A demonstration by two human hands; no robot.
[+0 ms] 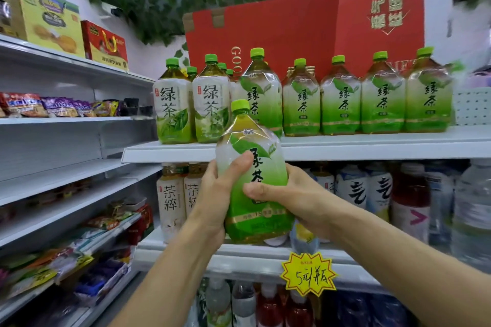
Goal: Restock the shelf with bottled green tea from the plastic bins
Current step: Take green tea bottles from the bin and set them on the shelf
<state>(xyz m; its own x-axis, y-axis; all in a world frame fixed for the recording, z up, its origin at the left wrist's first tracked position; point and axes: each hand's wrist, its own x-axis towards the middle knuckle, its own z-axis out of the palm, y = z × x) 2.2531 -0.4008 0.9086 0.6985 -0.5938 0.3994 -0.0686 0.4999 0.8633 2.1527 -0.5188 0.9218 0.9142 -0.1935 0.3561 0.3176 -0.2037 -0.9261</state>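
Holding a green tea bottle up to the top shelf

Gripping from both sides, the left hand [216,194] and the right hand [289,194] hold one large bottle [252,175] upright in the air, in front of the edge of the top shelf [372,147] and apart from it. The left thumb lies across the label near its middle; the right thumb curls over the label lower down, with the right fingers hidden behind the bottle.

The bottle is clear plastic with a bright green screw cap, sloping faceted shoulders and a squarish body. Amber-green liquid shows at the neck. Its glossy wrap fades from frosted white at the top to vivid green at the bottom, with a dark leaf and black brush characters running down the front (partly covered by the thumbs) and a thin gold band near the base.

On the top shelf stands a row of bottles [358,103] with the same caps; the two at the left end carry a whiter label with a different leaf design. Behind them sit red cardboard boxes [305,34] with gold lettering. The shelf is white painted metal with a smooth front lip. Below it are other drinks, and a yellow starburst price tag [309,273] hangs from the next shelf's edge. To the left, white shelves hold crinkly snack packets [53,107].
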